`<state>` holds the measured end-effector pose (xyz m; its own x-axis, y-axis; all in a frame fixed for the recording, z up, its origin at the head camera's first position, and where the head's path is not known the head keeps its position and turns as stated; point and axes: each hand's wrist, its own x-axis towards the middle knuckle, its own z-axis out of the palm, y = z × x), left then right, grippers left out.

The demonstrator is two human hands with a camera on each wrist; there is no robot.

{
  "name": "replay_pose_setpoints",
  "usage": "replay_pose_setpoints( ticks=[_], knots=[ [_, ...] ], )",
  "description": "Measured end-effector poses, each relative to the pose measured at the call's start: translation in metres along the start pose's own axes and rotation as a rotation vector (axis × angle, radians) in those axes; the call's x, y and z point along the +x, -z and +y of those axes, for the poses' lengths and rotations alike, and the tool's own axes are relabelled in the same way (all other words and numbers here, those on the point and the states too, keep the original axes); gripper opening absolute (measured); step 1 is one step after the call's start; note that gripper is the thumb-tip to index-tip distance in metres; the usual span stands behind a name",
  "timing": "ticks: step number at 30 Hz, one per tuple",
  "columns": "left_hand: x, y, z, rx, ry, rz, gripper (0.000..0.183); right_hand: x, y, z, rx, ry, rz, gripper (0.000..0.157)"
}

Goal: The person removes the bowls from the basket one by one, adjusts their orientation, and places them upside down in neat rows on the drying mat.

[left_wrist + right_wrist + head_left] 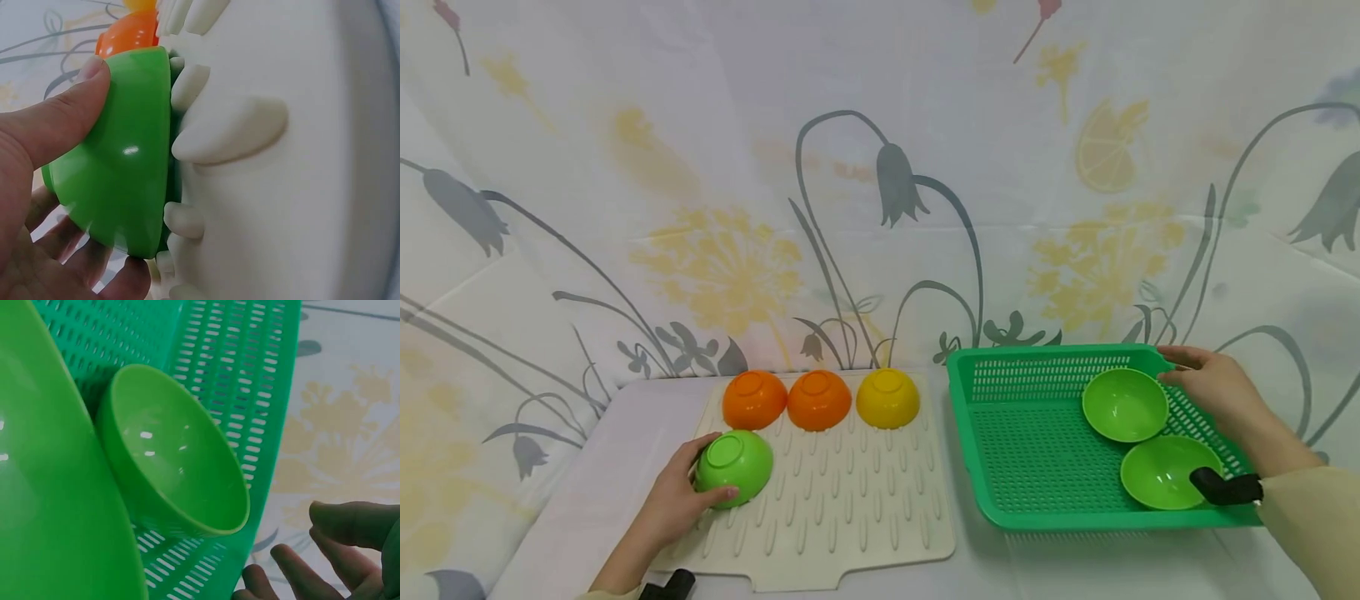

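A green bowl (747,467) lies upside down on the left part of a cream ridged drying mat (865,542). My left hand (673,496) holds it, thumb on the near side and fingers round the far side; in the left wrist view the bowl (119,150) has its rim against the mat's ridges. At the green basket (1000,521), my right hand (1221,387) is by the back right corner, fingers extended and gripping nothing. Two green bowls lie mouth-up in that basket: one at the back (1123,404), another nearer the front (1168,475).
Along the mat's back edge sit two upturned orange bowls, one at left (755,402) and one beside it (820,402), then an upturned yellow bowl (887,400). A flower-printed cloth (865,275) hangs behind. Black straps or mounts show at both wrists.
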<state>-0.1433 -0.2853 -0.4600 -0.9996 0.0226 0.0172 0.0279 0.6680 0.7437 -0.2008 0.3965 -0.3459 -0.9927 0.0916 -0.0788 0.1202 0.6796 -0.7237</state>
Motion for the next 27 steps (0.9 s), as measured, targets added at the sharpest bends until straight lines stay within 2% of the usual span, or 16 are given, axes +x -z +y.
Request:
replay_pose_setpoints(
  ticks=[3, 10, 19, 22, 27],
  knots=[
    [0.000, 0.000, 0.000, 0.007, 0.003, 0.003, 0.096, 0.003, 0.002, 0.005, -0.001, -0.011, -0.017, 0.061],
    [-0.003, 0.001, -0.002, 0.008, 0.023, -0.007, 0.098, 0.008, 0.000, 0.011, -0.034, 0.039, -0.051, 0.060],
    [-0.002, 0.002, 0.000, 0.006, 0.008, -0.002, 0.096, 0.016, -0.008, 0.017, -0.079, 0.058, -0.212, 0.063],
    [-0.001, 0.001, 0.001, 0.007, -0.002, 0.000, 0.095, 0.018, -0.010, 0.021, -0.104, 0.051, -0.204, 0.060],
    [-0.001, 0.001, 0.004, 0.016, -0.010, -0.002, 0.095, 0.018, -0.013, 0.024, -0.170, 0.059, -0.141, 0.055]
  ],
)
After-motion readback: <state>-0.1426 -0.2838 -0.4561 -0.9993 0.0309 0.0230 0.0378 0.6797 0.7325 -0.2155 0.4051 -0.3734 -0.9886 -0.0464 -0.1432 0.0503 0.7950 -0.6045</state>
